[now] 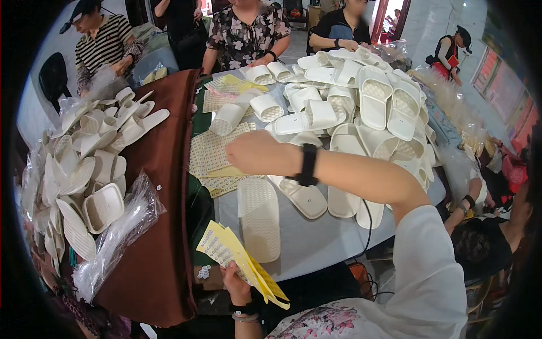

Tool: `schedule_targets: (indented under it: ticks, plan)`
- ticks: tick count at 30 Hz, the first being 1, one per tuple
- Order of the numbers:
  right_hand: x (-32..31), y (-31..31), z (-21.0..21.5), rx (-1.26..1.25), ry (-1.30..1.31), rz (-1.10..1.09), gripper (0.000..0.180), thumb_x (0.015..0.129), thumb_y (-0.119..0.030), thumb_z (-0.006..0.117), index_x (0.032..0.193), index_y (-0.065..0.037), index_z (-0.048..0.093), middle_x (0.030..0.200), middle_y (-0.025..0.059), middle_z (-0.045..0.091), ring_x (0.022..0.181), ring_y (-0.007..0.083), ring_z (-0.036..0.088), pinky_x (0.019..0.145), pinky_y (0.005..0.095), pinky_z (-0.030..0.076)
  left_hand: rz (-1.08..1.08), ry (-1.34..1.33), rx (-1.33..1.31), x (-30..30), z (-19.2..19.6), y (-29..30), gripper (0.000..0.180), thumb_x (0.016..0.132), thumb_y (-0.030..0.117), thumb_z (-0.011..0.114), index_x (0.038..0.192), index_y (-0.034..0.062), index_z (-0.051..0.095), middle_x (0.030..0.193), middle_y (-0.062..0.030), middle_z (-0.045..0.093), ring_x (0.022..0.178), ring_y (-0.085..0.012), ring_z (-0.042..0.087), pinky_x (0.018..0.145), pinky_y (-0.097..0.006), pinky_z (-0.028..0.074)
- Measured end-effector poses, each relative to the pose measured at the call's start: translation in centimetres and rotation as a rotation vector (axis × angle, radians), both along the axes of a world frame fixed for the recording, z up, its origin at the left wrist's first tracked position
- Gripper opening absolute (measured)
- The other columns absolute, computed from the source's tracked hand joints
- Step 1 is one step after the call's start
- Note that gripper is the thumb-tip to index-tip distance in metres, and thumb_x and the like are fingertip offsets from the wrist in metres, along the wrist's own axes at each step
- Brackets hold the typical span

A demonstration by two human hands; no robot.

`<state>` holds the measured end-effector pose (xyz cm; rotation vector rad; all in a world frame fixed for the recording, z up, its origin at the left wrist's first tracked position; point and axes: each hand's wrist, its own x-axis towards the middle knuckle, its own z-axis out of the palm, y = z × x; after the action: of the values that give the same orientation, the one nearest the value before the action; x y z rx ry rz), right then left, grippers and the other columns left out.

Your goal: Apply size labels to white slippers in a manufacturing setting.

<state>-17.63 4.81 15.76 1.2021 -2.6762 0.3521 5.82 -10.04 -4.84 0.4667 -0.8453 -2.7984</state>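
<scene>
My left hand (pixel 236 282), low in the middle, grips several yellow sticker sheets (pixel 234 254), fanned and bent at their lower end. My right hand (pixel 251 153) reaches across to the left, above sticker sheets (pixel 210 155) spread on the table. Its fingers are curled in, and whatever they may pinch is hidden. Below it a cream slipper (pixel 261 231) lies on the table with its patterned surface up. Another slipper (pixel 299 195) lies partly under my right forearm. To the right and far side rises a big heap of cream slippers (pixel 372 101).
A brown-covered table (pixel 158 237) on the left bears more slippers (pixel 90 175) and clear plastic bags (pixel 127 231). Small white round pieces (pixel 203 272) lie near my left hand. A black cable (pixel 370 220) hangs over the table's edge. Several people stand or sit around.
</scene>
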Motion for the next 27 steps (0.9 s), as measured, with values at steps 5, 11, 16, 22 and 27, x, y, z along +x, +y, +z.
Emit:
schedule_targets:
  ticks: [5, 11, 16, 22, 27]
  plan:
    - [7.0, 7.4, -3.3, 0.149, -0.609, -0.187, 0.053, 0.090, -0.043, 0.041, 0.072, 0.003, 0.061, 0.068, 0.0206, 0.059, 0.065, 0.0354, 0.060, 0.059, 0.0445, 0.047, -0.032, -0.047, 0.025, 0.6, -1.0, -0.3, 0.037, 0.076, 0.004, 0.055, 0.113, 0.0014, 0.049, 0.101, -0.0090, 0.060, 0.088, -0.0193, 0.060, 0.078, -0.031, 0.050]
    - [16.1, 5.0, -12.7, -0.710, -1.265, -0.336, 0.045, 0.087, -0.035, 0.054, 0.114, 0.001, 0.048, 0.080, 0.0106, 0.060, 0.063, 0.0160, 0.058, 0.053, 0.0299, 0.045, -0.072, -0.118, 0.016, 0.6, -2.9, -1.1, 0.034, 0.078, 0.005, 0.053, 0.112, 0.0015, 0.049, 0.098, -0.0095, 0.061, 0.083, -0.0191, 0.062, 0.073, -0.031, 0.051]
    - [17.1, 2.0, -13.7, -1.122, -0.726, -0.463, 0.036, 0.080, -0.014, 0.064, 0.112, -0.002, 0.052, 0.079, 0.0014, 0.054, 0.065, 0.0136, 0.055, 0.054, 0.0257, 0.044, -0.039, -0.107, -0.126, 0.3, -0.9, -0.7, 0.026, 0.081, 0.014, 0.051, 0.105, 0.0045, 0.049, 0.088, -0.0063, 0.056, 0.073, -0.0156, 0.057, 0.064, -0.026, 0.047]
    - [16.6, 1.8, -10.6, -0.157, -0.018, -0.142, 0.017, 0.072, -0.009, 0.059, 0.089, -0.008, 0.062, 0.083, 0.0033, 0.050, 0.066, 0.0198, 0.054, 0.058, 0.0281, 0.045, -0.053, -0.097, -0.071, 0.6, -0.3, 0.0, 0.036, 0.089, 0.028, 0.048, 0.120, 0.0099, 0.043, 0.077, -0.0030, 0.052, 0.065, -0.0128, 0.049, 0.055, -0.020, 0.042]
    - [14.6, 1.9, -14.0, -0.185, -0.040, 0.269, 0.017, 0.072, -0.008, 0.056, 0.088, -0.009, 0.060, 0.087, 0.0058, 0.052, 0.080, 0.0216, 0.056, 0.071, 0.0364, 0.046, 0.064, -0.150, -0.089, 0.0, 1.1, 1.1, 0.033, 0.090, 0.025, 0.045, 0.116, 0.0057, 0.044, 0.076, -0.0032, 0.050, 0.061, -0.0124, 0.048, 0.051, -0.019, 0.041]
